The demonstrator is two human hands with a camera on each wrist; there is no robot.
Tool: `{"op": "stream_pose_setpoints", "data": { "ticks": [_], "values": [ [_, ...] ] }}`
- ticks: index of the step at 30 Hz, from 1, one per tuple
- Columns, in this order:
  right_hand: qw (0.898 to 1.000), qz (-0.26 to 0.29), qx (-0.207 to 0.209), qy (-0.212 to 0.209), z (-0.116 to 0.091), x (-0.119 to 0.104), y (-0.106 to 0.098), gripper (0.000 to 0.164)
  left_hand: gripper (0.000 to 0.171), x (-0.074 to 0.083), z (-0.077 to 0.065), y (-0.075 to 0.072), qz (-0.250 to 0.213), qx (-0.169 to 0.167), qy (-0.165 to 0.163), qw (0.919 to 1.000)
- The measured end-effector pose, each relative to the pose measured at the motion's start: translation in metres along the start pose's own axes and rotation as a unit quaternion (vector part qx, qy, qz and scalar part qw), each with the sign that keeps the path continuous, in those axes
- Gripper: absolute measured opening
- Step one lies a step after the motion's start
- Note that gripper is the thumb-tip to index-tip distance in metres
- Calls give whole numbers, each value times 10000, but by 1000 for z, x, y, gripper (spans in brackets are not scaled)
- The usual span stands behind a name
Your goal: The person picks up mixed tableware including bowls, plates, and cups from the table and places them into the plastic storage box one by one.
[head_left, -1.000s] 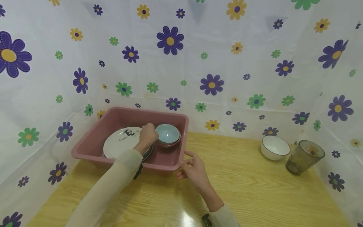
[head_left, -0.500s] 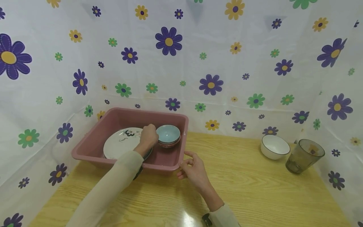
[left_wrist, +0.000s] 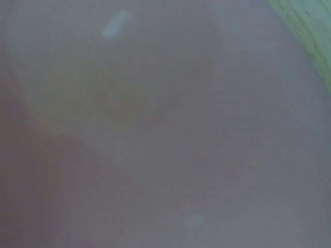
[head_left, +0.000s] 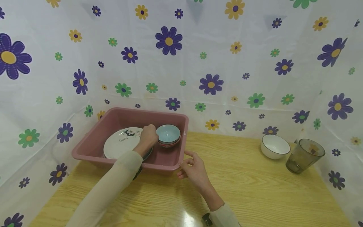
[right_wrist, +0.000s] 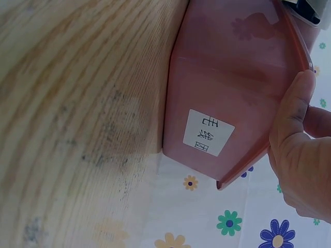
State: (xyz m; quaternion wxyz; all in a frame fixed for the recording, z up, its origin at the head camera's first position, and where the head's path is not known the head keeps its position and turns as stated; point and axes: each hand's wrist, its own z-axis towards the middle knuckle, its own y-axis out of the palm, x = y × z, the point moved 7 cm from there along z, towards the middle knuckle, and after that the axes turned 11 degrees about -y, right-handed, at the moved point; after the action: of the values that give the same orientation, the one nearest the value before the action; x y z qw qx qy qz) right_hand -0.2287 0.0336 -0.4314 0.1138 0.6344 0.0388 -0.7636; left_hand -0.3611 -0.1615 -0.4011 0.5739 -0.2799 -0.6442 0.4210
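In the head view a pink plastic basin [head_left: 170, 164] stands on the wooden table. A white plate [head_left: 119, 145] with dark brush-like decoration lies inside it, with another dark-edged dish partly showing beneath. At the basin's right sits a light blue bowl [head_left: 168, 133], nested in a reddish bowl [head_left: 169, 145]. My left hand [head_left: 148, 137] reaches down over the plate's right edge, beside the blue bowl; its fingertips are hidden, so its hold is unclear. My right hand [head_left: 194, 170] pinches the basin's near right corner at the rim, also seen in the right wrist view.
A white bowl [head_left: 274, 147] with a dark rim and a brownish transparent glass [head_left: 304, 157] stand at the table's right. Flower-printed sheeting [head_left: 193, 63] rises behind and at both sides. A white label [right_wrist: 208, 133] is on the basin's side. The left wrist view is blurred pink.
Both hands and the dishes stay practically in place. Only the head view has shifted slightly.
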Motion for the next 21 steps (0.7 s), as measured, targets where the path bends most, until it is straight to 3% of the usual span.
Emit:
{"op": "stream_pose_setpoints", "data": {
  "ticks": [12,18,21],
  "values": [
    [9998,-123,-123,-11,0,-1,0,52,30,-2,0,-2,-114,-101,43,9999],
    [9994,-273,-209,15,1,-2,-2,52,30,1,2,-7,-300,-55,93,9995],
    [9991,-351,-247,26,1,-2,-4,52,19,5,0,-10,-299,-8,166,9994]
  ]
}}
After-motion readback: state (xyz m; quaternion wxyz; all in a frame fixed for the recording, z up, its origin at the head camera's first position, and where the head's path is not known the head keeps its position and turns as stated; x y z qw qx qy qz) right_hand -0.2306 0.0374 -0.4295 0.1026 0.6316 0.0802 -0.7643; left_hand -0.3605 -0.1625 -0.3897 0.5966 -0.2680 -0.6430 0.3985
